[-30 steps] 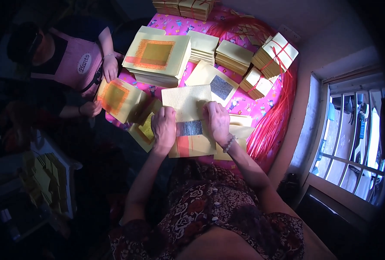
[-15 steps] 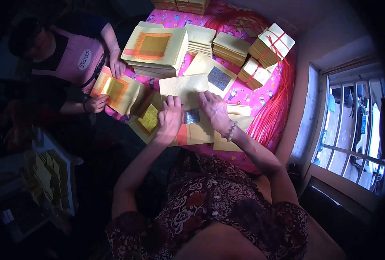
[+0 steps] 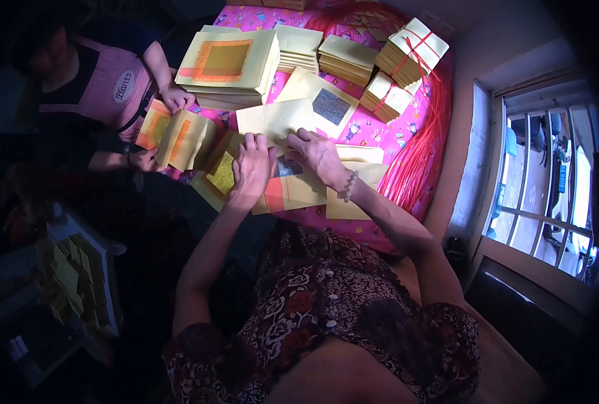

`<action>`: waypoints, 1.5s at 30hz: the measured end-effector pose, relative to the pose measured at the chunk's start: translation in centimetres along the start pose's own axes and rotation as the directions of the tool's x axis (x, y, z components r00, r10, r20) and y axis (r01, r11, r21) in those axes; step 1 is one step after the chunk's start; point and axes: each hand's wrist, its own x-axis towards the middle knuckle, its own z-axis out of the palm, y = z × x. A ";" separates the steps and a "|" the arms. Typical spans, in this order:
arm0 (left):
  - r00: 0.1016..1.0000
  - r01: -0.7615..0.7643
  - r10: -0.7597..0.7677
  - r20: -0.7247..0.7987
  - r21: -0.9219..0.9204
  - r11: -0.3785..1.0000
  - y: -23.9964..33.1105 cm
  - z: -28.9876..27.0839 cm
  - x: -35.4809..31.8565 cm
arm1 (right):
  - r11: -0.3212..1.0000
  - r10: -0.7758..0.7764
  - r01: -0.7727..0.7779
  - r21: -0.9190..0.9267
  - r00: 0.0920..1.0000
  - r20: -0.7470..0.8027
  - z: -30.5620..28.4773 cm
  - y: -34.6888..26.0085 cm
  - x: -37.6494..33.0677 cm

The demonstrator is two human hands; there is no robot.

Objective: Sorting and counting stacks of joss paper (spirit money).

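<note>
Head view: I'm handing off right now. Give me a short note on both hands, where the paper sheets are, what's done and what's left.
Left hand: flat on the yellow sheets, fingers at the small silver square.
Right hand: on the same sheets, fingertips at a sheet's top edge, beside the left hand.
Around: tall stack with an orange-gold square on top, plain stacks, bundles tied with red string, loose red strings, all on the pink cloth. Another person's hands hold folded sheets at the left.
Done: several bundles tied.
Left: the loose sheets under the hands, the untied stacks.

Two yellow paper bundles tied with red string, far right corner.
</note>
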 end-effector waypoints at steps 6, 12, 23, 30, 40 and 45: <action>0.997 0.009 -0.014 -0.076 -0.073 0.997 -1.2 -0.2 -0.3 | 1.000 -0.026 0.026 0.000 0.995 0.099 -0.5 -0.1 1.5; 0.990 -0.062 0.015 -0.141 -0.334 0.940 -4.0 -0.7 0.6 | 0.835 -0.520 0.527 -0.159 0.850 0.082 0.1 1.0 2.0; 0.986 -0.021 -0.087 -0.144 -0.615 0.789 -3.4 -2.1 -2.1 | 0.777 -0.582 0.582 -0.242 0.810 0.078 0.1 1.4 2.3; 0.781 0.545 -0.222 0.584 -0.810 -0.215 -0.8 -2.6 -2.2 | 0.841 -0.523 0.510 -0.181 0.852 -0.027 -1.7 1.8 1.6; 0.918 0.257 -0.293 0.266 -0.964 -0.070 6.2 -2.9 0.6 | 0.965 0.254 -0.174 0.194 0.793 -0.553 -6.7 4.2 -1.8; 0.990 0.144 0.001 0.144 -0.989 0.020 12.7 -0.1 -0.7 | 0.129 0.620 -0.412 0.902 0.743 0.250 -11.5 7.6 -7.8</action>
